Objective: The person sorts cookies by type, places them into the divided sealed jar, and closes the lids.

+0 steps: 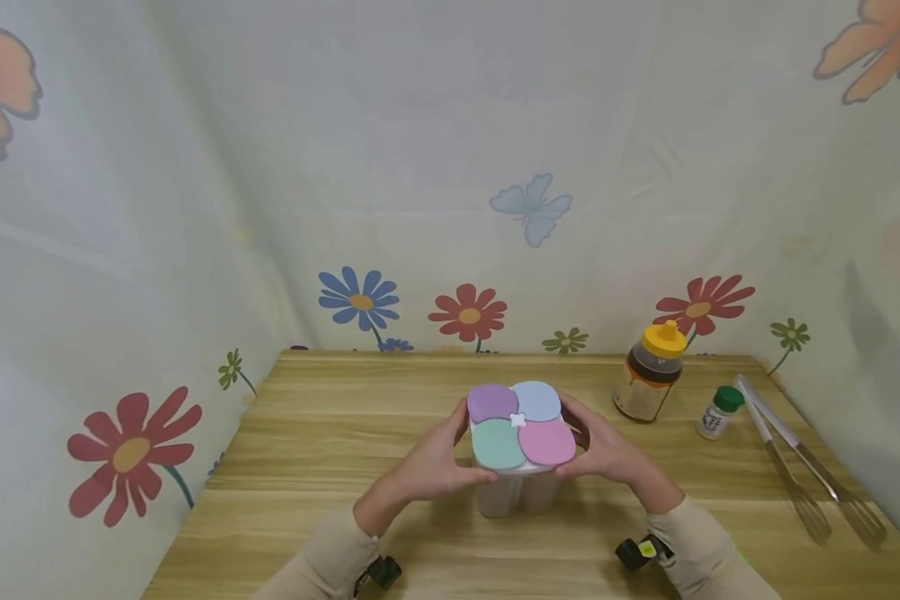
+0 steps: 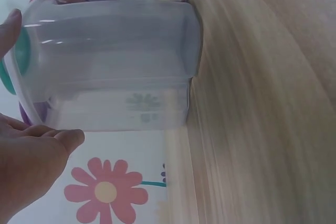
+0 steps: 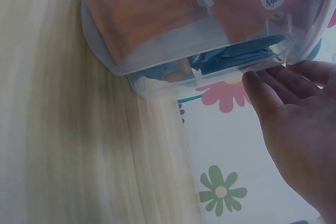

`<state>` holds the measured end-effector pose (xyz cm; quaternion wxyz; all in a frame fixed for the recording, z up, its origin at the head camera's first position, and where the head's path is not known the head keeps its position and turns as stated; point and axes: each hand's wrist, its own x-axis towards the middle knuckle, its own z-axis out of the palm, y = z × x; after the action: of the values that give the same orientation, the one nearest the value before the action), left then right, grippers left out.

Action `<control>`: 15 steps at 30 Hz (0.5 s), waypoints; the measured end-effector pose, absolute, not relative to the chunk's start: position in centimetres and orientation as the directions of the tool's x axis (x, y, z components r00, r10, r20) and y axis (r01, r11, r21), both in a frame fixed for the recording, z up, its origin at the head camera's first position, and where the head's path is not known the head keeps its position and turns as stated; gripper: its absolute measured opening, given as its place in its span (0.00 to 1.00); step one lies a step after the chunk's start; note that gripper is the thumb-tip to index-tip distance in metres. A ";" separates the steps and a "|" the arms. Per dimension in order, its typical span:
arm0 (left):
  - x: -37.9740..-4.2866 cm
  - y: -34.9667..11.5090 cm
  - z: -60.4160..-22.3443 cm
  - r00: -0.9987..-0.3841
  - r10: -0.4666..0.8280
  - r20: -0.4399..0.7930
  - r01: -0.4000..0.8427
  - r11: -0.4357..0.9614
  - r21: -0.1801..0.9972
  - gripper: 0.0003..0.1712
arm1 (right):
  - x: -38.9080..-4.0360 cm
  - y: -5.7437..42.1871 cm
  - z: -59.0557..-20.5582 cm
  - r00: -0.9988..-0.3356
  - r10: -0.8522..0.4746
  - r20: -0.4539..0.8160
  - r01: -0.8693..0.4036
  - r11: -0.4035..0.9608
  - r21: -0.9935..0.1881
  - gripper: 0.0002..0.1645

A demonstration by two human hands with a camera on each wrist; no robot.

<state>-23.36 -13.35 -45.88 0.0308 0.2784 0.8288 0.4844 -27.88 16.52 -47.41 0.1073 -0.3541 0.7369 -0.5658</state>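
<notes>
A clear plastic storage box [image 1: 497, 497] stands on the table, topped by a lid of four petal-shaped flaps [image 1: 547, 442] in purple, blue, green and pink. My left hand [image 1: 431, 462] grips the left side just under the lid, thumb at the front and fingers toward the back. On the opposite side my right hand [image 1: 611, 446] holds it the same way. Through the wall in the right wrist view show orange packets [image 3: 142, 19] with white labels and a blue packet [image 3: 231, 56]. In the left wrist view, a backdrop flower shows through the compartments [image 2: 115, 45].
To the right stand a jar [image 1: 641, 387] with a yellow lid and a small shaker bottle [image 1: 715, 419] with a green cap. Metal tongs [image 1: 802, 467] lie along the table's right edge. A flower-printed curtain [image 1: 420, 167] hangs behind the wooden table [image 1: 360, 408].
</notes>
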 end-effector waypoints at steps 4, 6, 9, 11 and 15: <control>-23.1 -13.2 -46.1 -0.852 0.472 0.224 0.429 0.385 0.817 0.67 | -28.1 16.6 -47.2 -0.706 -0.667 0.240 -0.406 0.103 -0.908 0.65; -23.0 -13.1 -46.2 -0.853 0.467 0.232 0.433 0.387 0.814 0.67 | -28.2 16.6 -47.1 -0.700 -0.675 0.233 -0.406 0.107 -0.908 0.65; -22.9 -13.0 -46.2 -0.854 0.461 0.242 0.440 0.388 0.810 0.67 | -28.3 16.7 -47.1 -0.691 -0.686 0.227 -0.405 0.106 -0.908 0.65; -22.7 -12.9 -46.2 -0.856 0.455 0.246 0.440 0.392 0.808 0.68 | -28.3 16.7 -47.1 -0.682 -0.694 0.230 -0.407 0.098 -0.908 0.65; -22.4 -12.7 -46.1 -0.858 0.442 0.261 0.447 0.393 0.803 0.68 | -28.5 16.8 -46.9 -0.663 -0.707 0.244 -0.423 0.085 -0.902 0.65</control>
<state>-22.43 -12.70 -46.08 -0.0028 0.2661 0.8347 0.4821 -28.52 16.81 -46.89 0.1286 -0.3897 0.7251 -0.5529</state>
